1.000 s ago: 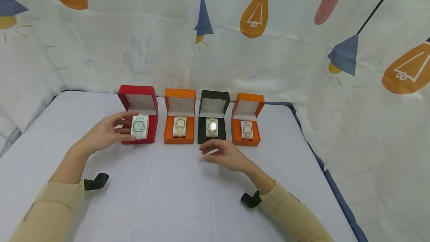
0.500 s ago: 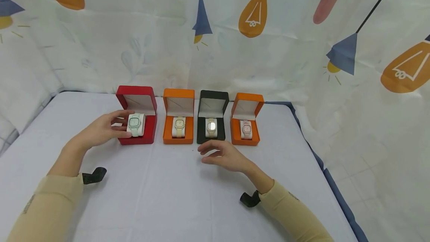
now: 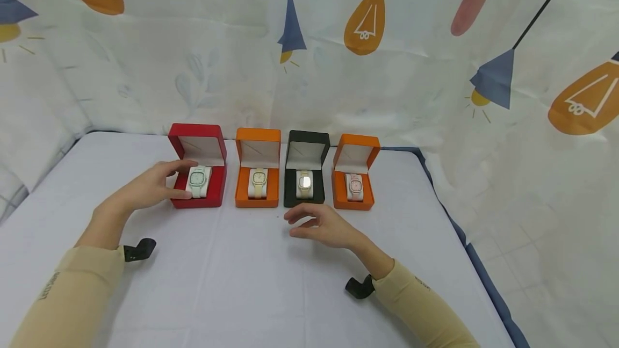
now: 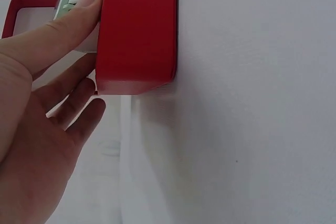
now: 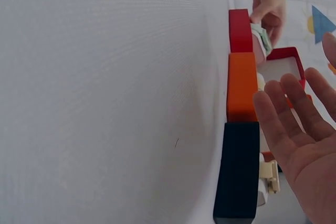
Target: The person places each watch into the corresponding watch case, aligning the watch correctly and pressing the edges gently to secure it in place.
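Note:
At the left end of the row, my left hand (image 3: 150, 187) holds a mint-green watch (image 3: 197, 178) on its white cushion in the open red box (image 3: 216, 189). In the left wrist view, the thumb (image 4: 73, 27) presses the cushion's near side beside the red box's wall (image 4: 139, 30); the index fingertip is hidden behind that wall. My right hand (image 3: 326, 224) hovers in front of the dark green box (image 3: 290, 192), holding nothing. Its fingers are relaxed and spread in the right wrist view. A cream watch (image 3: 304, 181) with a shining dial sits in that box.
Right of the red box stands an orange box (image 3: 240, 195) with a yellowish watch (image 3: 259, 177). Another orange box (image 3: 369, 195) at the right end holds a pink watch (image 3: 355, 184). All lids stand up. A white cloth (image 3: 242, 283) covers the table; a patterned curtain (image 3: 242, 69) hangs behind.
The green watch and cushion shifted left, then slightly back right, and now sit lower in the red box. My left hand moved with them. The right hand has barely moved.

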Available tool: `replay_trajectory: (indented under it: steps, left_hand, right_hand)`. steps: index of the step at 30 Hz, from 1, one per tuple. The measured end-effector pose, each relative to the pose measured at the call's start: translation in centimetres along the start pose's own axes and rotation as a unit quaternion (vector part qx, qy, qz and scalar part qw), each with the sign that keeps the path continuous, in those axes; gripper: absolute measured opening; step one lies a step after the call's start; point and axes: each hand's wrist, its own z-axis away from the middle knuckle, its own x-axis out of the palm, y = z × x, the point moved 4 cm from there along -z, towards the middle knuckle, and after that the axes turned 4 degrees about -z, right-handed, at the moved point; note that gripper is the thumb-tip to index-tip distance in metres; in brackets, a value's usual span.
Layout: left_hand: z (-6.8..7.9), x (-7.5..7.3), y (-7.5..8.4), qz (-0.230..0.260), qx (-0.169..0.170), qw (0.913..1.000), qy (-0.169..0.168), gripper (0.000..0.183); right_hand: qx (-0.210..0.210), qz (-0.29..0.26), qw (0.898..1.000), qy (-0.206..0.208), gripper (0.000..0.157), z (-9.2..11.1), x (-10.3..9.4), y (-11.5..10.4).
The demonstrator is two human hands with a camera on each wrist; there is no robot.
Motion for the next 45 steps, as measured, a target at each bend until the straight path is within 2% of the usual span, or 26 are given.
replay_trajectory:
  steps: [7, 17, 28, 34, 38, 42, 45]
  left_hand:
    - [-0.2, 0.5, -0.4, 0.03, 0.003, 0.9996, 0.0, 0.08]
    - [-0.2, 0.8, 0.3, -0.013, 0.013, 0.9998, -0.003, 0.078]
    - [0.2, 0.3, 0.1, 0.024, -0.004, 0.9996, 0.01, 0.075]
    - [0.7, -0.6, 0.0, 0.031, -0.027, 0.9983, 0.041, 0.071]
    - [1.0, -1.5, -0.4, 0.028, -0.072, 0.9949, 0.065, 0.072]
    - [1.0, -2.2, -0.6, 0.051, -0.123, 0.9841, 0.118, 0.078]
    - [0.6, -2.6, -0.4, 0.087, -0.138, 0.9697, 0.182, 0.079]
  right_hand:
    - [0.001, -0.001, 1.0, -0.004, 0.036, 0.0, 0.1, 0.2]
    - [-0.006, -0.002, 1.0, -0.004, 0.036, -0.6, 0.3, 0.1]
    - [-0.033, 0.005, 0.999, 0.0, 0.037, -2.6, 0.8, 0.1]
    - [-0.052, 0.02, 0.998, 0.01, 0.045, -4.5, 1.2, -0.6]
    - [-0.066, 0.028, 0.997, 0.014, 0.051, -5.8, 1.4, -1.3]
    - [-0.069, 0.036, 0.997, 0.023, 0.055, -7.1, 1.5, -2.0]
    - [-0.074, 0.026, 0.996, 0.03, 0.057, -8.1, 1.5, -2.4]
